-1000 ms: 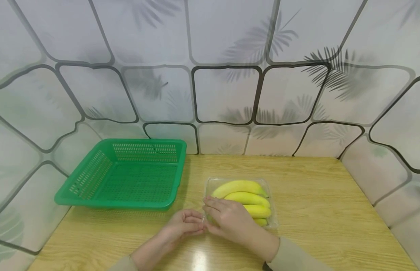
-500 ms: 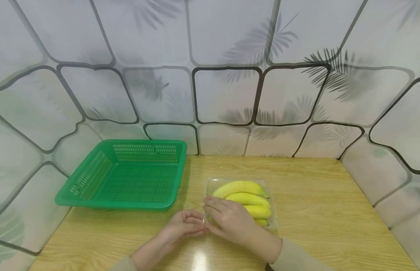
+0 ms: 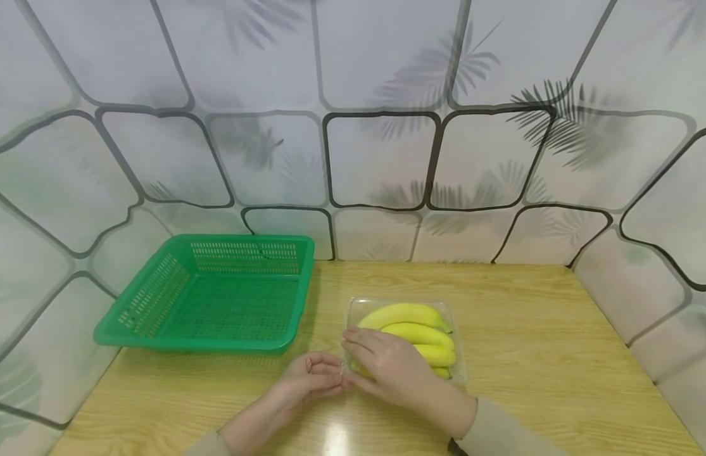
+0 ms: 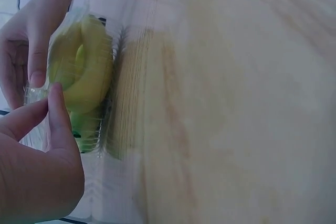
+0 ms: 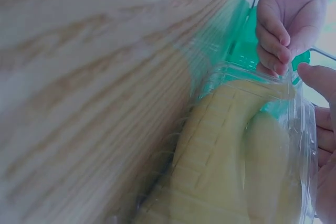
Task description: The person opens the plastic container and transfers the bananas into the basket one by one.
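A clear plastic box (image 3: pixel 458 375) stands on the table with several yellow bananas (image 3: pixel 420 334) inside. My left hand (image 3: pixel 307 382) pinches the box's near left corner between thumb and fingers, seen closer in the left wrist view. My right hand (image 3: pixel 389 365) rests on top of the lid at the left side, its fingers laid fairly straight over it and hiding part of the bananas. In the right wrist view the ridged clear wall (image 5: pixel 210 140) of the box shows, with the right thumb (image 5: pixel 320 81) close to its edge near the left fingertips.
A green slotted plastic basket (image 3: pixel 290 326) stands to the left of the box, with nothing visible inside. Both are on a wood-grain table (image 3: pixel 529 354). Patterned white wall panels (image 3: pixel 381 158) stand behind and at the sides.
My right hand shifts very slightly on the lid. The left hand, box and basket stay practically where they were.
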The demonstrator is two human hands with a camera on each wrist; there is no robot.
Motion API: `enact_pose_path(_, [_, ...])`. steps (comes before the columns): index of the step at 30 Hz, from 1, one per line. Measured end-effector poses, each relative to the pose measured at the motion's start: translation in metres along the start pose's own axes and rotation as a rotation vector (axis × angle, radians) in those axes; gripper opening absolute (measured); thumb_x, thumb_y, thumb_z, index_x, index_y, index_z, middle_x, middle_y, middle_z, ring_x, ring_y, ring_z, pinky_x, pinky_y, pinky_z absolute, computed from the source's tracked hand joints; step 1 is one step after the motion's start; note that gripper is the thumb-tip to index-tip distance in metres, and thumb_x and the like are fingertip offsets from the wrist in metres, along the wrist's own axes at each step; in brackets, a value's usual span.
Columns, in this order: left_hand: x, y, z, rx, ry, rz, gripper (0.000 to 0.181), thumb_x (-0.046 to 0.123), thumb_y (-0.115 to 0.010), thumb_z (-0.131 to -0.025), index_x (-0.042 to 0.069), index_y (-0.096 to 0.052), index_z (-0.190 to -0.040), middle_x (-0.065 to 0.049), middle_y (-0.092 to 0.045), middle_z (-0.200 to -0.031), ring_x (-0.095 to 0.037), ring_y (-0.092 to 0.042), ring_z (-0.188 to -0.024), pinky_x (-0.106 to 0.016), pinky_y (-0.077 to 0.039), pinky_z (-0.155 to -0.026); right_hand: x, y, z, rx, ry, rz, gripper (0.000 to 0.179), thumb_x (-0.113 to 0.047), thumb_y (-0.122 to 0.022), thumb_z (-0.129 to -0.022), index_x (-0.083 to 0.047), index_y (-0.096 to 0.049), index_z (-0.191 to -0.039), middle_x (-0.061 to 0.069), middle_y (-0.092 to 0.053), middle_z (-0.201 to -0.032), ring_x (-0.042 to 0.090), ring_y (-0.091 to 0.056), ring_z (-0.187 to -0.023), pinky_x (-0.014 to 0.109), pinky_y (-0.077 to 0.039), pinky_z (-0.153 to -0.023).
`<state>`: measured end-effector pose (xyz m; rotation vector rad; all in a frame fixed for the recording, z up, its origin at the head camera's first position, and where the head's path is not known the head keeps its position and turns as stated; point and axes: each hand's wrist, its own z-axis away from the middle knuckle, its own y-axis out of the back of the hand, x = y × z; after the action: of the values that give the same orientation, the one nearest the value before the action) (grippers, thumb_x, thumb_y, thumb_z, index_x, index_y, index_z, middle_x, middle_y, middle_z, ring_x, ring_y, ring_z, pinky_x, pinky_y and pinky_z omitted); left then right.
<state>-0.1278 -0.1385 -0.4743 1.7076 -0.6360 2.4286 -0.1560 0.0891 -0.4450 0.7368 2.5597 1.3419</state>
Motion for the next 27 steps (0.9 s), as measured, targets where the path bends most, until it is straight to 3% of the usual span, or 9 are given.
enact_pose_path(9, [-0.003,-0.003,0.004,-0.062,0.009,0.013,0.036,0.001,-0.069,-0.097,-0.009,-0.058,-0.129,-0.004,-0.08,-0.107,-0.013,-0.077,-0.097,-0.029,-0.064,-0.096,0.002,0.007,0.002,-0.032,0.004,-0.007,0.053,-0.041,-0.088,-0.086,-0.007,-0.076,-0.125,0.009,-0.076,-0.132,0.022,-0.073,-0.124,0.032,-0.06,-0.104])
enact_pose_path(16, [-0.013,-0.01,0.004,-0.16,0.021,0.024,0.021,0.005,-0.067,-0.098,-0.001,-0.066,-0.118,0.0,-0.081,-0.101,-0.011,-0.077,-0.094,-0.029,-0.065,-0.093,0.006,0.012,0.007,-0.031,-0.006,-0.004,0.056,-0.043,-0.089,-0.083,-0.007,-0.076,-0.124,0.009,-0.076,-0.131,0.022,-0.073,-0.123,0.034,-0.061,-0.104])
enact_pose_path(27, [-0.017,-0.025,0.008,-0.231,0.041,0.012,0.043,0.011,-0.064,-0.1,-0.016,-0.058,-0.134,0.0,-0.079,-0.105,-0.011,-0.076,-0.097,-0.031,-0.064,-0.097,0.016,0.026,0.021,0.012,-0.01,0.02,0.06,-0.04,-0.094,-0.076,-0.006,-0.075,-0.122,0.008,-0.076,-0.129,0.023,-0.073,-0.12,0.035,-0.062,-0.1])
